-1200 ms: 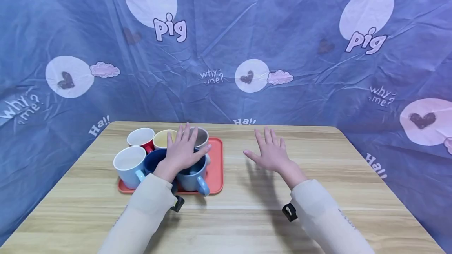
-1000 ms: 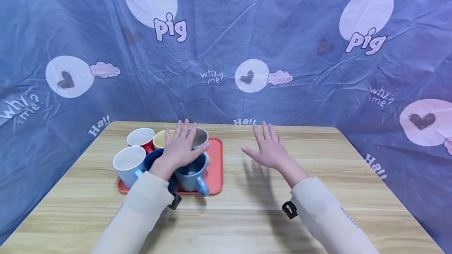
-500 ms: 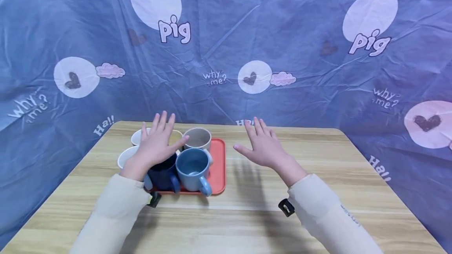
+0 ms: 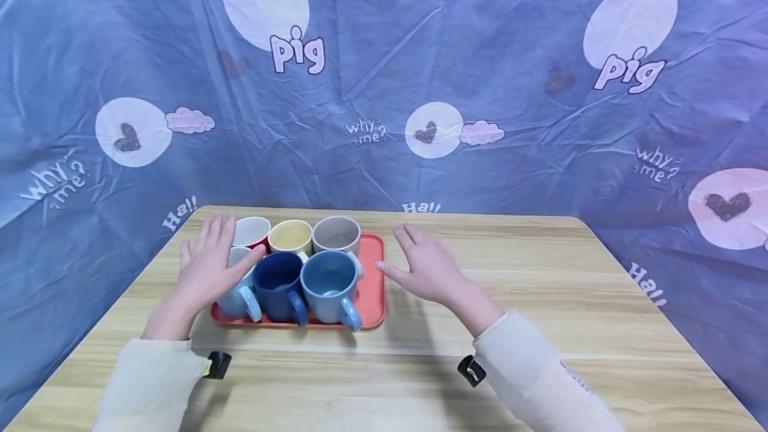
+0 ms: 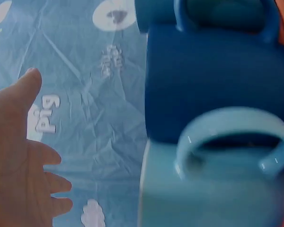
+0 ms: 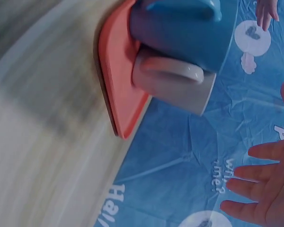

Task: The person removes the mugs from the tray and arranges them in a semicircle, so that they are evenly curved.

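An orange-red tray (image 4: 373,285) carries several mugs in two rows. At the front stand a light blue mug (image 4: 234,302), a navy mug (image 4: 279,295) and a medium blue mug (image 4: 327,292). Behind them are a red mug with a white inside (image 4: 252,231), a yellow mug (image 4: 291,235) and a grey mug (image 4: 336,232). My left hand (image 4: 207,269), fingers straight and spread, is at the tray's left end and overlaps the light blue mug in the head view. To the right of the tray is my right hand (image 4: 429,269), its fingers extended and holding nothing.
The tray sits on a light wooden table (image 4: 528,285), towards its left side. A blue printed cloth (image 4: 384,72) hangs behind the table and along both sides. Each wrist wears a small black device, such as the one (image 4: 219,365) on the left.
My left hand has moved left from above the mugs to the tray's left end, uncovering most of them. My right hand has shifted left and lower, closer to the tray's right edge.
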Motion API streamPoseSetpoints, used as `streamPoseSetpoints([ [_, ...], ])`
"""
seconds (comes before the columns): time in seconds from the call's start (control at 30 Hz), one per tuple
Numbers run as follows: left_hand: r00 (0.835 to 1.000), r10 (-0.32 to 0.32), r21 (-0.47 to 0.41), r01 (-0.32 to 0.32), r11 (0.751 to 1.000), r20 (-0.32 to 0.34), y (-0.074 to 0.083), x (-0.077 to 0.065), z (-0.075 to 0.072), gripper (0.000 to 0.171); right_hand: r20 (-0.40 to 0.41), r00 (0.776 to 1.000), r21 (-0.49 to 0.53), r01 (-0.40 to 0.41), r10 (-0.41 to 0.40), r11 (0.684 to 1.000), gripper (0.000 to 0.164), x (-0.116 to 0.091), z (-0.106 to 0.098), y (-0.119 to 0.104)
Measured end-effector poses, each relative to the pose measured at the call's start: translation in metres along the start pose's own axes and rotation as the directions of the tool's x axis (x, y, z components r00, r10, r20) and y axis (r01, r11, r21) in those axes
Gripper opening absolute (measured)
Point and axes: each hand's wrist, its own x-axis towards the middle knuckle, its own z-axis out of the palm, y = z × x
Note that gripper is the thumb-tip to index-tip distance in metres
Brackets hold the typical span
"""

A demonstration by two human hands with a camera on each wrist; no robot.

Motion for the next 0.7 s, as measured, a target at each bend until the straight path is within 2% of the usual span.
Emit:
streamPoseSetpoints([
  [0.13, 1.000, -0.017, -0.027, 0.017, 0.999, -0.013, -0.015, -0.009, 0.001, 0.084, 0.040, 0.999, 0.033, -0.011, 0.010, 0.999, 0.068, -0.002, 0.008, -0.006],
  [0.33, 0.998, -0.068, -0.058, 0.068, 0.996, 0.005, -0.035, -0.023, 0.004, 0.084, 0.074, 0.997, 0.111, -0.023, 0.014, 0.994, 0.069, -0.005, 0.022, -0.012],
  [0.57, 0.993, -0.096, -0.104, 0.103, 0.989, 0.074, -0.057, -0.036, 0.011, 0.088, 0.062, 0.998, 0.252, -0.039, 0.024, 0.967, 0.062, -0.011, 0.040, -0.019],
  [0.7, 0.986, -0.118, -0.120, 0.132, 0.984, 0.117, -0.066, -0.041, 0.017, 0.093, 0.070, 0.997, 0.280, -0.056, 0.038, 0.958, 0.060, -0.014, 0.047, -0.023],
])
